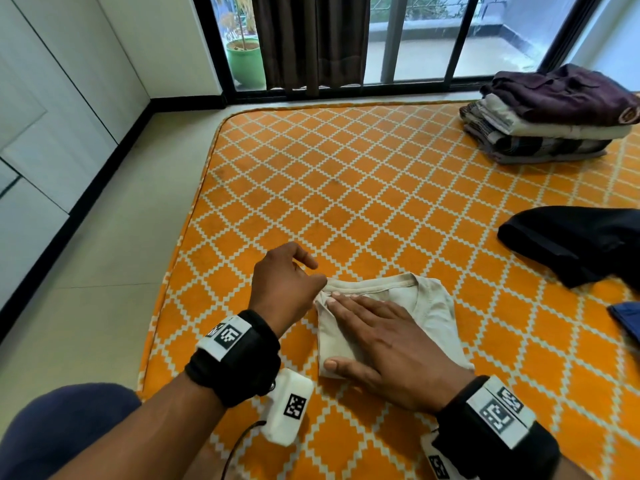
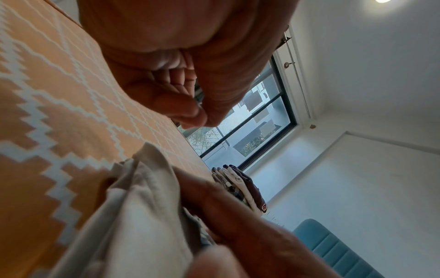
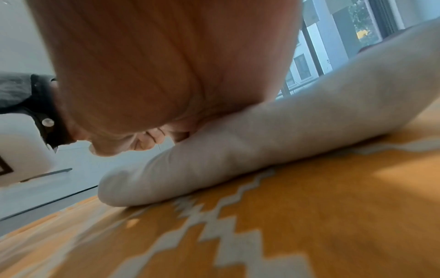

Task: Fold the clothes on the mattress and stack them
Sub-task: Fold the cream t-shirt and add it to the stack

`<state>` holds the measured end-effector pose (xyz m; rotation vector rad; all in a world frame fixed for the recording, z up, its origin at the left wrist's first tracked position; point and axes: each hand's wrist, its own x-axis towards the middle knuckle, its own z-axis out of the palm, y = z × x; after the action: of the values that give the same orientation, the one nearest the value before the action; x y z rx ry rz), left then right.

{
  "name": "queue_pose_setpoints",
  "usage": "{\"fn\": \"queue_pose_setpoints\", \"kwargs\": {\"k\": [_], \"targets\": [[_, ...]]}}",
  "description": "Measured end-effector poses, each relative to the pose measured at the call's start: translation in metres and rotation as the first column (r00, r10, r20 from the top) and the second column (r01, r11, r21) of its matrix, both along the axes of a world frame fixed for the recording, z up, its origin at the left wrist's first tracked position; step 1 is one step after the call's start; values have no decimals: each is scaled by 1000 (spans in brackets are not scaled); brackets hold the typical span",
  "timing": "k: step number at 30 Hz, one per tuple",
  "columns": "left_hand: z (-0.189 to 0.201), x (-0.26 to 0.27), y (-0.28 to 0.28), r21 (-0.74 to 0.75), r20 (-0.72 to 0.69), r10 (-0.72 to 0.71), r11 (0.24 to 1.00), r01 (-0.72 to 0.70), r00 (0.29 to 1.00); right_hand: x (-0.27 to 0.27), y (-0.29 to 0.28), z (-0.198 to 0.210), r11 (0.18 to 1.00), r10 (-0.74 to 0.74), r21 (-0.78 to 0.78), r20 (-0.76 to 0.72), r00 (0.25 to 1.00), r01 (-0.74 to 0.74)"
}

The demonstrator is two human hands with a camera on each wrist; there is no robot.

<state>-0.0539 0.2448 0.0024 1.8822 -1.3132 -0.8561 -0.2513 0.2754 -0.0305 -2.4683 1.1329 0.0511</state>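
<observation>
- The orange mattress with a white diamond lattice pattern (image 1: 363, 202) lies on the pale floor and carries all the clothes.
- A stack of folded clothes with a dark maroon garment on top (image 1: 550, 116) sits at the mattress's far right corner, well apart from both hands.
- A loose black garment (image 1: 581, 244) lies at the right edge, with a blue cloth (image 1: 627, 322) just beside it, cut off by the frame.
- The beige folded T-shirt (image 1: 426, 317) rests near the front of the mattress, collar toward the window.
- The right hand (image 1: 391, 355) lies flat on the shirt, fingers straight and pressing it down, thumb at the near folded edge.
- The left hand (image 1: 285, 284) is curled at the shirt's left collar corner; the left wrist view shows thumb and forefinger pinched together just above the fabric, and whether they catch any cloth cannot be told.
</observation>
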Motion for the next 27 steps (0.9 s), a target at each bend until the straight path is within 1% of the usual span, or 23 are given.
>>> {"fn": "queue_pose_setpoints", "kwargs": {"k": [2, 4, 5, 6, 7, 8, 9, 10, 11, 12, 14, 15, 16, 17, 19, 20, 21, 22, 23, 25, 27], "targets": [[3, -2, 0, -15, -103, -1, 1000, -1, 995, 2, 0, 0, 999, -30, -23, 24, 999, 30], [2, -1, 1, -5, -137, -11, 1000, 11, 990, 1, -3, -2, 995, -67, -63, 108, 992, 74], [0, 1, 0, -4, -118, -18, 1000, 18, 993, 0, -5, -3, 992, -92, -68, 168, 982, 105], [-2, 5, -1, -3, -69, -44, 999, 44, 997, -1, -7, -5, 989, -119, -62, 228, 966, 137], [-3, 10, -2, 14, 13, -107, 994, 107, 994, -2, -9, -6, 985, -144, -49, 279, 950, 163], [-3, 16, -3, 59, 111, -216, 976, 211, 970, -3, -10, -8, 983, -161, -35, 315, 935, 181], [-2, 21, -3, 122, 194, -355, 934, 337, 915, -3, -10, -10, 981, -173, -21, 336, 926, 191], [-1, 24, -2, 173, 251, -476, 879, 445, 843, -3, -11, -11, 981, -180, -11, 344, 922, 195], [1, 26, -2, 193, 289, -550, 835, 515, 784, -3, -11, -11, 981, -181, -6, 342, 922, 195], [1, 26, -3, 179, 333, -579, 814, 553, 744, -3, -11, -10, 982, -178, -5, 335, 925, 190], [0, 21, -4, 113, 451, -566, 803, 585, 690, -3, -10, -7, 986, -158, -4, 293, 943, 167], [0, 18, -5, 98, 506, -564, 790, 606, 653, -3, -10, -5, 990, -133, -6, 250, 959, 139], [-1, 16, -6, 101, 563, -571, 765, 636, 598, -3, -9, -5, 995, -96, -10, 193, 976, 100], [-2, 16, -7, 123, 628, -575, 739, 663, 524, -3, -8, -4, 998, -58, -14, 132, 990, 60], [-6, 17, -11, 233, 748, -567, 711, 664, 345, -3, -5, -2, 1000, -13, -11, 34, 999, 14], [-7, 18, -12, 293, 778, -567, 707, 644, 269, -3, -4, 0, 1000, -6, -9, 10, 1000, 6], [-7, 18, -14, 340, 790, -574, 702, 626, 216, -2, -3, 1, 1000, -5, -8, 2, 1000, 5], [-8, 16, -15, 368, 790, -583, 696, 616, 187, -2, -3, 1, 1000, -6, -7, 5, 1000, 6], [-8, 12, -15, 377, 791, -587, 692, 616, 176, -2, -4, 2, 1000, -10, -7, 21, 1000, 11], [-11, 7, -15, 327, 807, -559, 694, 642, 193, -3, -6, -1, 999, -42, -25, 113, 993, 45], [-13, 5, -13, 249, 839, -497, 714, 654, 223, -5, -8, -3, 992, -114, -24, 258, 959, 124]]}}
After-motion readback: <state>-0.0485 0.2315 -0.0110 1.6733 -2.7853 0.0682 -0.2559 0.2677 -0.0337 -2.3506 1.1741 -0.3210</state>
